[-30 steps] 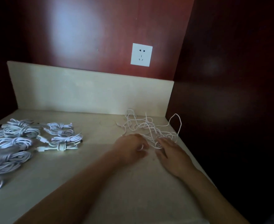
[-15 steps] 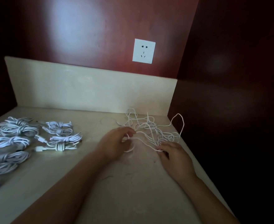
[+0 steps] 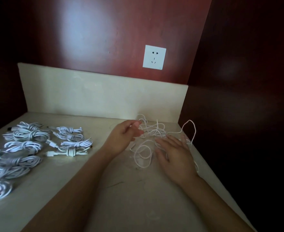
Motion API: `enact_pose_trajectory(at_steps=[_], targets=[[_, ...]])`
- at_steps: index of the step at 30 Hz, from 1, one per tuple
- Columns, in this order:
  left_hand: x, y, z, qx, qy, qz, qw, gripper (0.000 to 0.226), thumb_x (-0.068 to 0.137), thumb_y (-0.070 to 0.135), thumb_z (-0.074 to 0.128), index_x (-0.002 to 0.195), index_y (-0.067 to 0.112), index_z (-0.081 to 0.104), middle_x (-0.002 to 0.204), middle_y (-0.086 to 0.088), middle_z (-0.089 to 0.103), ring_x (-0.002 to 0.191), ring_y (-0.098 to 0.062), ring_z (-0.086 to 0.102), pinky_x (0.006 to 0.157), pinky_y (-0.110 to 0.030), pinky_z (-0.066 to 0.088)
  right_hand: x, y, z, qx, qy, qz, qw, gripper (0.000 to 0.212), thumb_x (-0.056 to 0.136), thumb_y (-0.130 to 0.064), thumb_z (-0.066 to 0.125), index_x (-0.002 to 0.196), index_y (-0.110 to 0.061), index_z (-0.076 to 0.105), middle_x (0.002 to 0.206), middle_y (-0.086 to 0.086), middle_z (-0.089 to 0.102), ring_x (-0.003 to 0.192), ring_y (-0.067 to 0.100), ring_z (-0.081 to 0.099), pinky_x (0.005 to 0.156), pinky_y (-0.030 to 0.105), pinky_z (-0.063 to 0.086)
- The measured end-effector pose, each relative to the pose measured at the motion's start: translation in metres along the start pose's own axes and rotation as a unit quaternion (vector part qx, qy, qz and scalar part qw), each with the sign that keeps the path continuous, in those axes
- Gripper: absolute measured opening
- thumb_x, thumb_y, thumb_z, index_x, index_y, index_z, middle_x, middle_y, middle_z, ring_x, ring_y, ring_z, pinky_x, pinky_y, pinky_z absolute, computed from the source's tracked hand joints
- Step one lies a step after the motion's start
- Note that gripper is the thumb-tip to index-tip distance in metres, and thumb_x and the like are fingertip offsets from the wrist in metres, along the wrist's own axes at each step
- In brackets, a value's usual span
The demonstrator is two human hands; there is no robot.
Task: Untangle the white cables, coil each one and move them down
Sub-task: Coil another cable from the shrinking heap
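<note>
Tangled white cables (image 3: 152,131) lying at the countertop's (image 3: 121,198) far right corner, one loop now spreading nearer than before | left hand (image 3: 123,138) lifting off, fingers loosely parted, gripping nothing | right hand (image 3: 174,153) now pressing flat on strands, fingers spread | right edge running just beside it; bare room lying near, coiled cable bundles (image 3: 70,146) sitting left.

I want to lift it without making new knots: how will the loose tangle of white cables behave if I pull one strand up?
Probably floppy: the tangled cables lie in thin, slack loops. Pulling one strand would likely drag others along, since the loops cross. It looks light, so a push would probably bunch it on the countertop rather than roll it.
</note>
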State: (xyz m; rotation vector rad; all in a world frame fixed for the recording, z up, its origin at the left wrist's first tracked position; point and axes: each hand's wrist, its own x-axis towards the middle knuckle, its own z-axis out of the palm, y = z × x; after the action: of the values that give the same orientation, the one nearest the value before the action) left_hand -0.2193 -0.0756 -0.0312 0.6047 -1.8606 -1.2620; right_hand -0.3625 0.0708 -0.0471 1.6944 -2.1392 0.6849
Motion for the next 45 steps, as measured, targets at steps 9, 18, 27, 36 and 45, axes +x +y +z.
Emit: enact_pose_trajectory(at_steps=[9,18,27,36,45], targets=[[0.006,-0.024,-0.030,0.402,-0.037,-0.036,0.914,0.039,0.098,0.022,0.050,0.137,0.028,0.052,0.145,0.003,0.049,0.132,-0.016,0.046,0.107,-0.027,0.033,0.097,-0.050,0.032,-0.027,-0.219,0.072,0.973,0.033,0.092,-0.036,0.048,0.113,-0.022,0.068,0.115,0.005,0.069,0.108,0.027,0.063,0.086,0.034,0.050],[0.010,-0.021,-0.032,0.416,-0.051,-0.049,0.907,0.044,0.100,0.024,0.047,0.144,0.027,0.044,0.150,0.001,0.043,0.136,-0.017,0.042,0.109,-0.029,0.031,0.126,-0.045,0.070,-0.049,-0.248,0.122,0.960,0.035,0.096,-0.029,0.043,0.127,-0.030,0.059,0.129,0.002,0.062,0.116,0.026,0.059,0.085,0.034,0.045],[0.004,-0.023,-0.020,0.422,-0.075,0.013,0.903,0.047,0.096,0.016,0.048,0.143,0.018,0.046,0.148,-0.002,0.047,0.138,-0.019,0.039,0.109,-0.026,0.028,0.105,-0.034,0.080,0.062,-0.176,0.111,0.976,0.013,0.091,-0.024,0.049,0.086,-0.031,0.058,0.105,0.000,0.066,0.098,0.023,0.063,0.083,0.036,0.050],[0.004,-0.021,-0.014,0.533,-0.037,-0.010,0.845,0.022,0.093,0.036,0.054,0.110,0.029,0.067,0.115,0.000,0.063,0.114,-0.022,0.051,0.091,-0.030,0.040,0.077,-0.031,0.068,0.106,-0.171,0.049,0.978,0.018,0.094,-0.027,0.057,0.107,-0.024,0.069,0.117,0.005,0.050,0.104,0.023,0.059,0.091,0.037,0.048],[0.003,0.019,-0.017,0.133,-0.030,-0.076,0.988,0.026,0.099,0.012,0.040,0.076,0.013,0.052,0.072,0.000,0.052,0.067,-0.012,0.046,0.064,-0.030,0.035,0.063,-0.026,0.065,0.171,0.044,-0.024,0.984,0.032,0.095,-0.041,0.043,0.089,-0.019,0.066,0.093,-0.004,0.061,0.093,0.021,0.054,0.082,0.043,0.046]])
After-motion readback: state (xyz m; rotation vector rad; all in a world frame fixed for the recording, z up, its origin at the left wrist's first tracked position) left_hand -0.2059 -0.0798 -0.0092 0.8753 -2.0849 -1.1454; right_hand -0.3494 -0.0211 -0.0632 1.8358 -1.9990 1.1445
